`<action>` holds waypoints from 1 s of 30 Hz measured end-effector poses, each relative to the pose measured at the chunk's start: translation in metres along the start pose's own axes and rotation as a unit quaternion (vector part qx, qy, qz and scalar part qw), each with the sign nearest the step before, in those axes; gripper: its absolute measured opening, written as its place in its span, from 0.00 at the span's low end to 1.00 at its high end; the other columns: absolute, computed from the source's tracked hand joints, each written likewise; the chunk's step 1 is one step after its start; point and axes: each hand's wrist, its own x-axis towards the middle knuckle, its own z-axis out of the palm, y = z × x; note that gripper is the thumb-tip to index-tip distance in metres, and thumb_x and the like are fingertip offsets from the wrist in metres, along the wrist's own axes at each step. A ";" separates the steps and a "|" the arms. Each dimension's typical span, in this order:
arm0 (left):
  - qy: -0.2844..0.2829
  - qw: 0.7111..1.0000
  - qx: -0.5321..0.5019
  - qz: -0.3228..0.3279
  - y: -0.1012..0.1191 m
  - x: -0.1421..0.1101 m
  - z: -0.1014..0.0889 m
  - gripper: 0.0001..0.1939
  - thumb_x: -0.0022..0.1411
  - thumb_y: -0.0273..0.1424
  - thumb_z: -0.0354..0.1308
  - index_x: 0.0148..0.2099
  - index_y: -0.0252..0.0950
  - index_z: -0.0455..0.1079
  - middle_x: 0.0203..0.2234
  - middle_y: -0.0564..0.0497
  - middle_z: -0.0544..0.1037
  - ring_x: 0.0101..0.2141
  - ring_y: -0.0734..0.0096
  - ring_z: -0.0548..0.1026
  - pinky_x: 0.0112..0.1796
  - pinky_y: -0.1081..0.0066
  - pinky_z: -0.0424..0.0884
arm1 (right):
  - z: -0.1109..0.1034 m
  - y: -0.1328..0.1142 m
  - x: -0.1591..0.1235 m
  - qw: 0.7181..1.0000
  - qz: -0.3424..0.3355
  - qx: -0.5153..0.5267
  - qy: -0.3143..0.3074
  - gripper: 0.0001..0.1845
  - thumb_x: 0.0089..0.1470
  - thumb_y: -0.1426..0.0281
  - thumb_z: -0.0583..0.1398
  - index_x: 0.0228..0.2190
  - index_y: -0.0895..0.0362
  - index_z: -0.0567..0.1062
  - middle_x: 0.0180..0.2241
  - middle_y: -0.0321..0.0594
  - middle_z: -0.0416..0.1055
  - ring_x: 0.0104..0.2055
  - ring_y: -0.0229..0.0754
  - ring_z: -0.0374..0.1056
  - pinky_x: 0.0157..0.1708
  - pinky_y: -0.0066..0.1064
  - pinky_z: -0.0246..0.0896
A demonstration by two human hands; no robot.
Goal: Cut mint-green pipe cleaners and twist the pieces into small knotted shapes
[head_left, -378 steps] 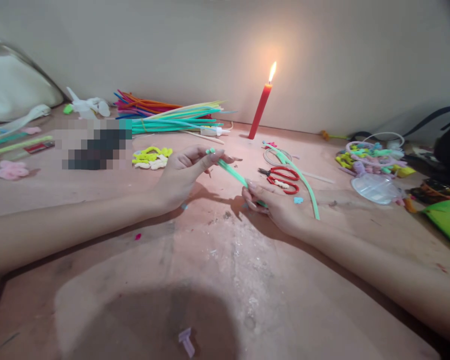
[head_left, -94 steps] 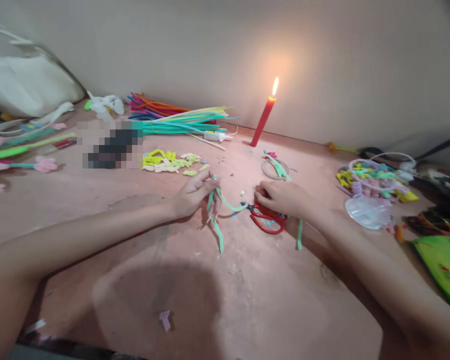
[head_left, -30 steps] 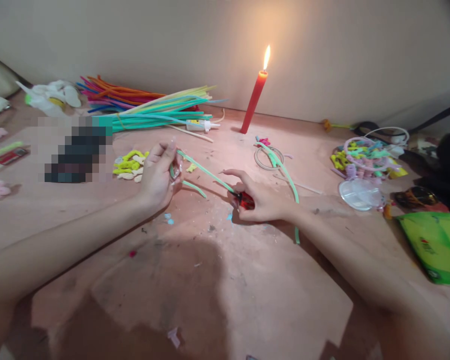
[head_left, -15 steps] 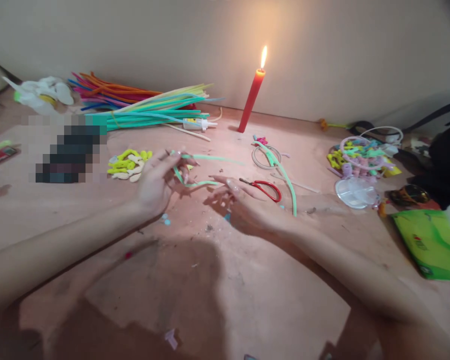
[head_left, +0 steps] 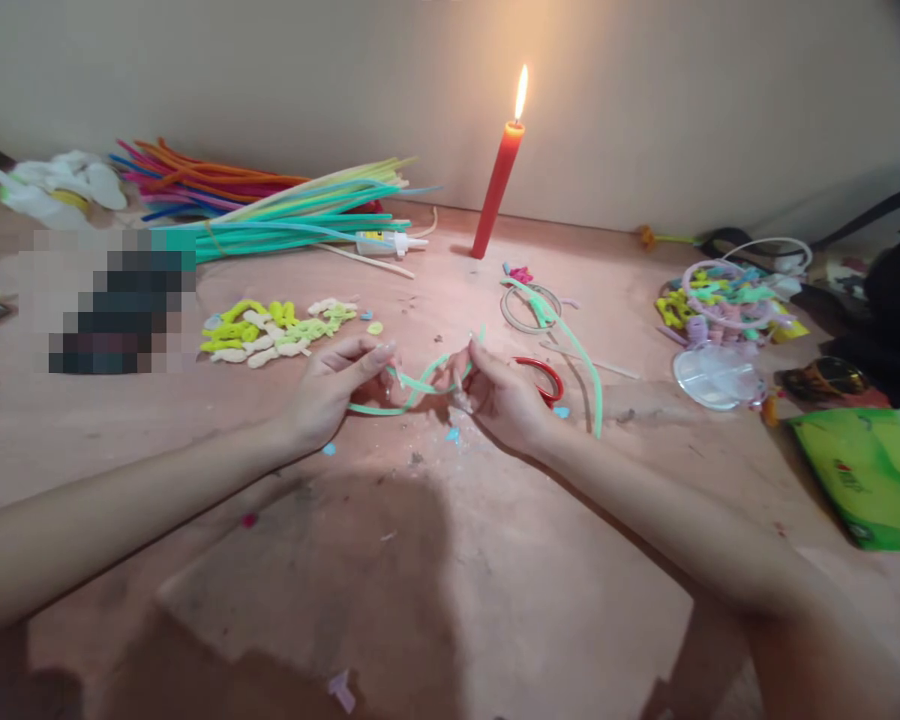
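A mint-green pipe cleaner [head_left: 420, 386] is held up between my two hands, curved so that its lengths cross in the middle. My left hand [head_left: 334, 392] pinches it between thumb and fingertips. On the other side, my right hand [head_left: 508, 395] grips it with thumb and forefinger, a short tip poking up above the fingers. Red-handled scissors [head_left: 553, 378] lie just behind my right hand, which hides their blades. Another mint-green pipe cleaner [head_left: 586, 365] rests on the table to the right, near a thin ring [head_left: 507, 308].
A lit red candle [head_left: 497, 190] stands at the back. Bundled coloured pipe cleaners [head_left: 270, 235] and a small glue bottle [head_left: 390, 243] lie back left. Twisted yellow and white pieces [head_left: 259, 330] sit beyond my left hand. At right are a clear round lid [head_left: 720, 377] and green packet [head_left: 862, 480].
My right hand's fingers have closed on the pipe cleaner, and its lengths now cross between my hands. My left hand has moved slightly right, uncovering pale green twisted pieces. The view has shifted slightly.
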 end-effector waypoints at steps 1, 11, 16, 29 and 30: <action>0.008 1.000 -0.005 0.008 -0.001 0.000 0.001 0.29 0.50 0.56 0.85 0.29 0.37 0.79 0.26 0.52 0.83 0.21 0.75 0.76 0.22 0.76 0.78 | 0.000 0.002 -0.002 0.999 0.006 -0.012 -0.044 0.32 0.61 0.42 0.71 0.23 0.55 0.74 0.25 0.35 0.73 0.25 0.37 0.66 0.27 0.30 0.66; -0.054 0.998 0.023 -0.017 -0.002 -0.006 0.010 0.28 0.51 0.54 0.85 0.31 0.35 0.82 0.29 0.48 0.87 0.28 0.70 0.83 0.30 0.75 0.81 | 0.007 0.002 -0.006 0.981 0.044 -0.105 -0.160 0.35 0.66 0.38 0.67 0.28 0.58 0.81 0.27 0.36 0.77 0.24 0.33 0.70 0.24 0.26 0.63; -0.097 0.994 -0.025 -0.037 -0.002 -0.008 0.012 0.28 0.56 0.51 0.84 0.30 0.35 0.76 0.29 0.49 0.87 0.28 0.68 0.85 0.31 0.72 0.84 | 0.008 -0.003 -0.002 0.982 0.088 -0.078 -0.145 0.34 0.59 0.39 0.73 0.26 0.58 0.79 0.21 0.32 0.75 0.19 0.32 0.70 0.21 0.24 0.64; 0.030 0.994 -0.059 0.088 -0.014 -0.001 0.015 0.27 0.58 0.48 0.84 0.30 0.36 0.72 0.47 0.48 0.87 0.51 0.63 0.86 0.50 0.66 0.83 | 0.006 0.002 0.000 0.996 0.051 0.064 0.038 0.14 0.58 0.59 0.79 0.35 0.56 0.87 0.30 0.32 0.79 0.30 0.30 0.73 0.38 0.23 0.78; 0.015 0.995 -0.048 0.090 -0.013 -0.003 0.016 0.28 0.59 0.48 0.83 0.30 0.36 0.72 0.50 0.48 0.87 0.53 0.60 0.85 0.49 0.65 0.84 | 0.006 0.003 0.001 0.997 0.046 0.061 0.031 0.16 0.58 0.57 0.79 0.34 0.56 0.87 0.29 0.32 0.79 0.29 0.30 0.73 0.37 0.24 0.77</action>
